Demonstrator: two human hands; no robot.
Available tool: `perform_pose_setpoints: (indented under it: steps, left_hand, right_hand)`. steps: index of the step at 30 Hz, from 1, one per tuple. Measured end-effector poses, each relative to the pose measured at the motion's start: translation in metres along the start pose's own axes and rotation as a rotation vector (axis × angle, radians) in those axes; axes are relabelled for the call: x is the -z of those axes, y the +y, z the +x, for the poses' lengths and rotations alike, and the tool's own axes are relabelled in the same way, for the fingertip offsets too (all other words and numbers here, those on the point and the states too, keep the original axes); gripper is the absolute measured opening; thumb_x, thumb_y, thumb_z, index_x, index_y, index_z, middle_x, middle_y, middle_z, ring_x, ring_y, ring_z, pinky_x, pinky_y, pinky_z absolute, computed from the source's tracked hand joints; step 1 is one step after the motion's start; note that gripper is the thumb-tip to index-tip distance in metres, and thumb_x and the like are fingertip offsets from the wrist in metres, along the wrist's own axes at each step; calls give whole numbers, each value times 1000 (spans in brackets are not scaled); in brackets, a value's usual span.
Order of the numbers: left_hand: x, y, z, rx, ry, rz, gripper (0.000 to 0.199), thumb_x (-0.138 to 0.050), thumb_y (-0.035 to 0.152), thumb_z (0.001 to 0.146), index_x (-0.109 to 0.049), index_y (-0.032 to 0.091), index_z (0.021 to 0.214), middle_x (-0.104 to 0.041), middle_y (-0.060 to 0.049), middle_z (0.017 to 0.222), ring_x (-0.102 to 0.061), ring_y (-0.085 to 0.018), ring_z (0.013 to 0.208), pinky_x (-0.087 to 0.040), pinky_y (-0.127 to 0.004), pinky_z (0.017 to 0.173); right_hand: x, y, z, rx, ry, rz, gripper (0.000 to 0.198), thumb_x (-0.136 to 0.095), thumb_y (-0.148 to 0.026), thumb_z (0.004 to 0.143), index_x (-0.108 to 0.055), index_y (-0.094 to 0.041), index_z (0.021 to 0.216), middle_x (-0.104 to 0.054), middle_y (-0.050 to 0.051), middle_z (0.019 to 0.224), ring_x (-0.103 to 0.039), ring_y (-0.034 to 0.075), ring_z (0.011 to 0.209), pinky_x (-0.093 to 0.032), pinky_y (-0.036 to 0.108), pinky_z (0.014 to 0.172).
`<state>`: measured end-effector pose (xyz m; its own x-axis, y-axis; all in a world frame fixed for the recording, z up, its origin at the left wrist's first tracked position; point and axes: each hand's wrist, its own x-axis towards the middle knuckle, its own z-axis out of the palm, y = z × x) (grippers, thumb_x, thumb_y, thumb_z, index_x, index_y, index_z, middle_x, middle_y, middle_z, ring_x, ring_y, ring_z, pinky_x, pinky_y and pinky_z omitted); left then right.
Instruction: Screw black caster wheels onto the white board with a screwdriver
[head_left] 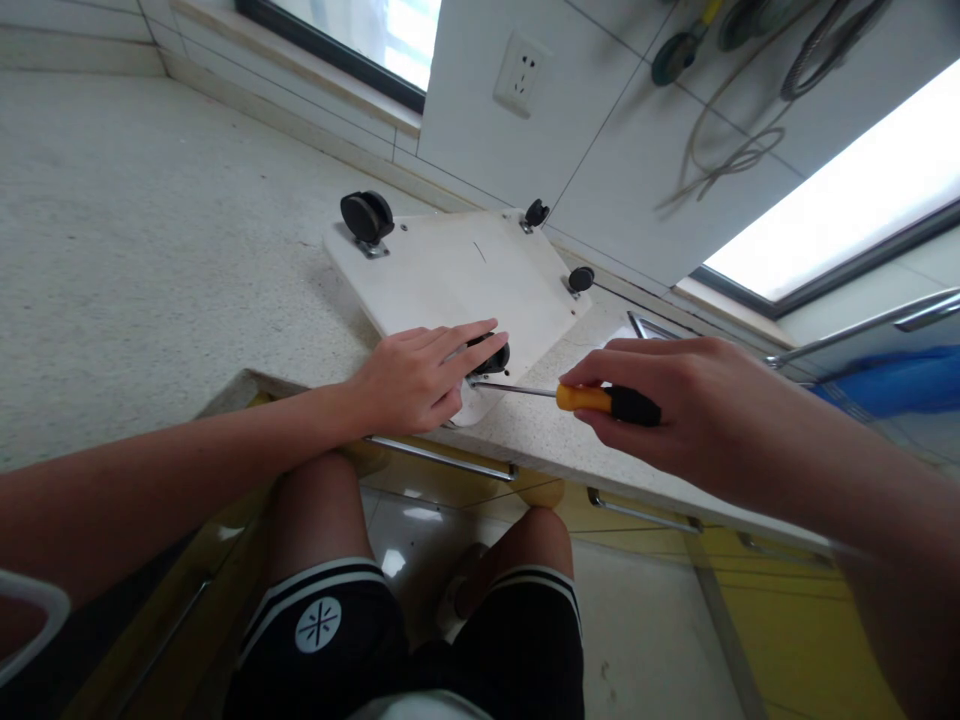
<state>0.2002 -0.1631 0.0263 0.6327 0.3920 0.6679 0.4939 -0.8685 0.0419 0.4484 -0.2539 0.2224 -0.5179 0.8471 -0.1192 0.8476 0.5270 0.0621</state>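
A white board (465, 270) lies on the counter with black casters on its corners. My left hand (420, 375) is on its near corner, its fingers lying over and around the near caster (491, 355) and partly hiding it. My right hand (637, 385) is closed around the yellow and black handle of a screwdriver (583, 398). The screwdriver's shaft points left, its tip at the metal plate of the near caster. Whether the tip sits in a screw is too small to tell. Farther off stand the left caster (367, 216), the back caster (536, 213) and the right caster (581, 279).
The speckled counter (165, 260) stretches left and along the wall. A wall socket (522, 73) is above the board. Yellow drawers with a metal handle (442, 458) are below the counter edge, close to my knees. A blue cloth (892, 385) hangs at right.
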Motion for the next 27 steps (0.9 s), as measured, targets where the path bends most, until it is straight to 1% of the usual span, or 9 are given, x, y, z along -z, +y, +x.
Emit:
perform_pose_setpoints:
  steps: [5, 11, 14, 17, 20, 24, 26, 27]
  left_hand:
    - [-1, 0, -1, 15, -18, 1, 74, -55, 18, 99, -45, 20, 172, -55, -13, 174, -72, -31, 134, -59, -42, 105]
    - [0, 0, 0, 11, -10, 3, 74, -54, 18, 98, -46, 18, 172, -55, -13, 174, -73, -31, 134, -60, -43, 103]
    - [0, 0, 0, 6, -5, -4, 74, -54, 17, 98, -46, 18, 172, -55, -13, 174, -72, -31, 136, -60, -43, 103]
    - [-1, 0, 0, 8, -10, -9, 74, -54, 18, 99, -45, 18, 172, -54, -14, 174, -72, -32, 136, -60, -44, 103]
    - [-1, 0, 0, 6, -3, -5, 72, -53, 18, 100, -44, 19, 172, -56, -14, 173, -72, -32, 135, -60, -44, 103]
    - [-2, -1, -2, -11, 24, 26, 72, -55, 18, 99, -44, 18, 170, -60, -14, 169, -76, -30, 127, -60, -41, 101]
    - [-3, -2, -3, -25, 44, 34, 74, -55, 17, 97, -43, 17, 170, -60, -15, 168, -77, -30, 124, -60, -41, 98]
    - [-4, -2, -3, -32, 53, 34, 74, -55, 17, 97, -42, 17, 170, -60, -16, 168, -76, -31, 124, -60, -41, 98]
  right_hand:
    - [0, 0, 3, -8, -8, -5, 15, -69, -29, 97, -79, -30, 108, -79, -1, 92, -65, 15, 70, -42, 32, 67]
    - [1, -2, 5, 7, -25, -29, 13, -72, -26, 96, -79, -28, 106, -80, 1, 92, -67, 16, 70, -43, 33, 66]
    - [4, -1, 8, 32, -34, -30, 11, -73, -26, 95, -79, -27, 104, -81, 2, 94, -68, 17, 72, -43, 34, 67]
    - [12, 2, 19, 71, -61, -71, 9, -74, -28, 95, -80, -27, 101, -80, 3, 92, -67, 17, 72, -43, 35, 67]
    - [23, 1, 37, 124, -94, -187, 5, -77, -29, 92, -82, -26, 95, -77, 3, 89, -64, 15, 71, -43, 34, 67]
    - [37, -12, 56, 195, -133, -451, 8, -78, -31, 93, -79, -23, 93, -70, 1, 88, -61, 13, 70, -41, 32, 67]
    - [42, -18, 59, 279, -160, -580, 8, -72, -27, 97, -77, -22, 94, -64, -1, 85, -60, 13, 72, -39, 32, 68]
    - [43, -20, 59, 351, -156, -611, 12, -66, -22, 99, -75, -21, 91, -59, -1, 82, -58, 12, 73, -39, 32, 68]
